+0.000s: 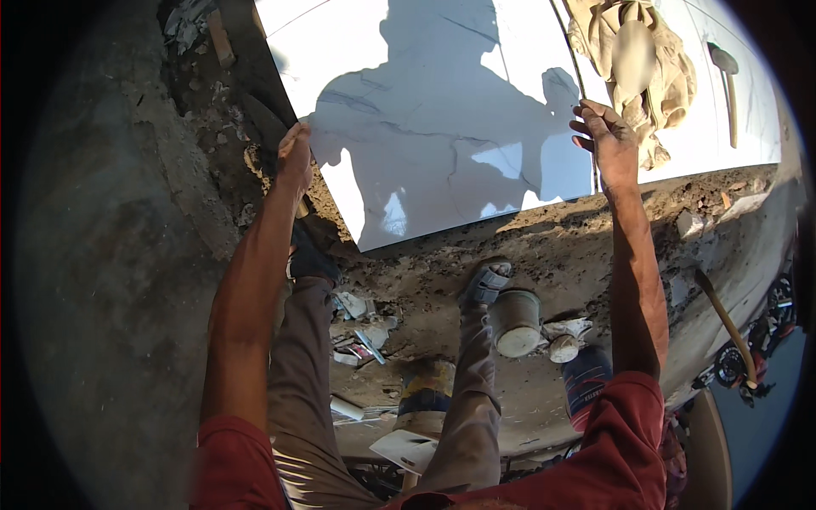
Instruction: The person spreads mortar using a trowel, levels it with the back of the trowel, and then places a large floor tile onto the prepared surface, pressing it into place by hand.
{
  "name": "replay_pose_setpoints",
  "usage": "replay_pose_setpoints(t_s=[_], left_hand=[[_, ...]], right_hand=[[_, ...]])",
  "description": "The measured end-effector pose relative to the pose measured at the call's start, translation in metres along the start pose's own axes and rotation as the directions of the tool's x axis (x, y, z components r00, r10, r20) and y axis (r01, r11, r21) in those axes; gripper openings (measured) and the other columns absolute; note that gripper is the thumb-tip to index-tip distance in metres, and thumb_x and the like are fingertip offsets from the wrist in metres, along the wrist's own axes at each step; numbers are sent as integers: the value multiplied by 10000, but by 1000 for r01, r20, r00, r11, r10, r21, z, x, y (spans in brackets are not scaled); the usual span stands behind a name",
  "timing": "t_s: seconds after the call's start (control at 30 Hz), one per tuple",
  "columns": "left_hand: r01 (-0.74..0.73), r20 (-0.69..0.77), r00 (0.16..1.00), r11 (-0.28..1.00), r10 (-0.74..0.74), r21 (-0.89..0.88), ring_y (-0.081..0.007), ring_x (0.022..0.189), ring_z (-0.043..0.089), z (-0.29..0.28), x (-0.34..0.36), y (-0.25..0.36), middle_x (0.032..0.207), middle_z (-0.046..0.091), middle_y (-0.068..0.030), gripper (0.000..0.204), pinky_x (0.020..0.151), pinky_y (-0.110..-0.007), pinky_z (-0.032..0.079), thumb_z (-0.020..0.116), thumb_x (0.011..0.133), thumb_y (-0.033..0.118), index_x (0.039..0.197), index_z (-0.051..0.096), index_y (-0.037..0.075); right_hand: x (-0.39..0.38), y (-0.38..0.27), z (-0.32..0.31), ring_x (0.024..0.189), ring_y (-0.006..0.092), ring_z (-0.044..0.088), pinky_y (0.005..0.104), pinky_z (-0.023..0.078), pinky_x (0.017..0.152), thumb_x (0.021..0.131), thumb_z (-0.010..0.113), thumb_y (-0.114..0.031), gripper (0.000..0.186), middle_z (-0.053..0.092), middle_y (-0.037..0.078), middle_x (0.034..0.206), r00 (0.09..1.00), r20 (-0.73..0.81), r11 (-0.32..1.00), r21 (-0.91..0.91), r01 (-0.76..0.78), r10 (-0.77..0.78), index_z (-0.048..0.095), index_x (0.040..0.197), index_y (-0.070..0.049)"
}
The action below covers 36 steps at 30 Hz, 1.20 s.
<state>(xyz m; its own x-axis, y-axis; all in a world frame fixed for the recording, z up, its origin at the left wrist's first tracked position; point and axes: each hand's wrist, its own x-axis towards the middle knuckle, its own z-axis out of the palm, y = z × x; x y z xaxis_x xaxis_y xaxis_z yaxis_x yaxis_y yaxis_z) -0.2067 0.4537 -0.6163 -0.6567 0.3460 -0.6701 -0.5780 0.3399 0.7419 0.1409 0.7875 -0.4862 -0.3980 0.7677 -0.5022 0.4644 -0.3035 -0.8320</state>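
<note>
A large white marble-patterned tile (425, 183) lies in front of me, with my shadow across much of it. My left hand (295, 155) is at its left edge, fingers closed on the rim; the fingertips are partly hidden. Over the dark joint (592, 166) along the tile's right side is my right hand (610, 144). Its fingers are bent and apart, with nothing visible between them. Just beyond this hand, a crumpled beige cloth (671, 89) rests on the neighbouring white tile (701, 157).
A mallet (728, 93) lies on the right-hand tile. Rough mortar (544, 229) borders the tiles' near edge. Around my feet stand a bucket (517, 323), a dark blue container (586, 382) and a stained drum (425, 391). Further right is a long-handled tool (727, 327). Rubble lines the left trench.
</note>
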Motion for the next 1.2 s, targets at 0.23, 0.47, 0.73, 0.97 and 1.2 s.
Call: replay_pose_setpoints(t_s=[0.23, 0.47, 0.73, 0.97, 1.2], left_hand=[[67, -79, 995, 986, -55, 155, -243, 1095, 544, 8, 5, -1, 1205, 548, -121, 355, 931, -424, 420, 449, 981, 209, 1285, 462, 28], [97, -108, 991, 980, -79, 175, -246, 1100, 542, 26, -10, 10, 1223, 536, -125, 365, 937, -431, 417, 433, 986, 208, 1302, 451, 26], [86, -98, 993, 978, -69, 189, -220, 1084, 549, 27, -7, 12, 1203, 544, -124, 357, 887, -415, 446, 451, 976, 173, 1302, 450, 28], [-68, 138, 990, 872, 0, 484, -243, 1129, 527, 47, -15, -5, 1282, 486, -189, 918, 923, -344, 455, 781, 736, 162, 1448, 225, 0], [-5, -69, 993, 607, 99, 795, -275, 1108, 532, 60, -16, -19, 1356, 289, -250, 1093, 825, -319, 540, 843, 616, 137, 1475, 171, 66]], right_hand=[[-75, 174, -39, 847, 236, 648, 327, 582, 703, 908, 602, -158, 343, 595, 149, 991, 868, -216, 853, 396, -340, 447, 451, 1149, 33], [-57, 183, -12, 840, 221, 636, 321, 566, 682, 896, 608, -92, 300, 601, 116, 955, 772, -341, 757, 599, -262, 536, 469, 1132, 30], [-42, 205, -21, 788, 194, 618, 332, 538, 661, 906, 593, -107, 195, 603, 77, 899, 769, -264, 580, 798, -165, 582, 552, 1055, 12], [-51, 180, -15, 967, 290, 569, 433, 489, 824, 921, 548, -184, 365, 552, 153, 1053, 781, -622, 922, -334, -196, -60, 457, 1172, 64], [-26, 15, 98, 1316, 358, 366, 620, 267, 1029, 883, 575, -406, 647, 364, 162, 1437, 654, 229, 426, -597, 680, -721, 367, 1380, -46]])
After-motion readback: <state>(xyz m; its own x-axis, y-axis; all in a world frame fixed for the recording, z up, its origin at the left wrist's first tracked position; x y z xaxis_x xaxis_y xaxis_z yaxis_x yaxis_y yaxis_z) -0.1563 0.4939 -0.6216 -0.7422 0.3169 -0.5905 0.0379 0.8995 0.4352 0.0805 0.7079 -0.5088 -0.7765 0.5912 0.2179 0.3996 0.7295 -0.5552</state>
